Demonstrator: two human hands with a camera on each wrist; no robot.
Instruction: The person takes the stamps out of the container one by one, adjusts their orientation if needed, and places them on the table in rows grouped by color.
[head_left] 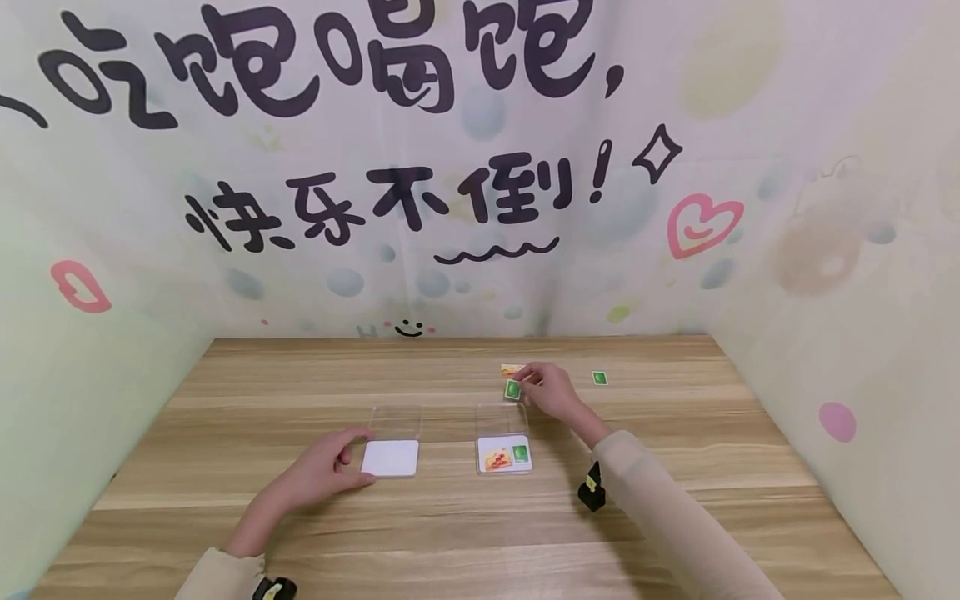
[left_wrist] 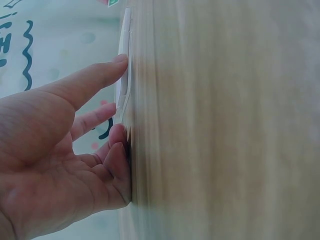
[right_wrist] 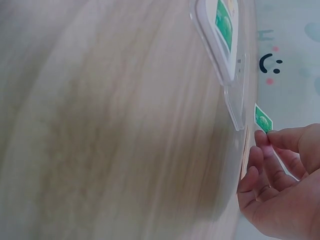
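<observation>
On the left, an open clear plastic case [head_left: 395, 417] lies with a white card [head_left: 391, 458] in its near half. My left hand [head_left: 322, 468] holds this case by its left side, thumb at the near corner and index finger farther up. In the left wrist view my left hand [left_wrist: 60, 150] has its thumb against the case's edge. My right hand [head_left: 553, 390] pinches a small green sticker [head_left: 512, 389] between thumb and fingertips, also seen as the green sticker [right_wrist: 263, 119] in the right wrist view. It hovers just beyond a second open case [head_left: 502, 417].
The second case's white card [head_left: 487, 442] bears an orange food picture [head_left: 497, 459] and a green sticker [head_left: 521, 454]. Behind my right hand lies another food picture [head_left: 512, 369], partly covered. One more green sticker [head_left: 600, 378] is at the right on the wooden table [head_left: 480, 533].
</observation>
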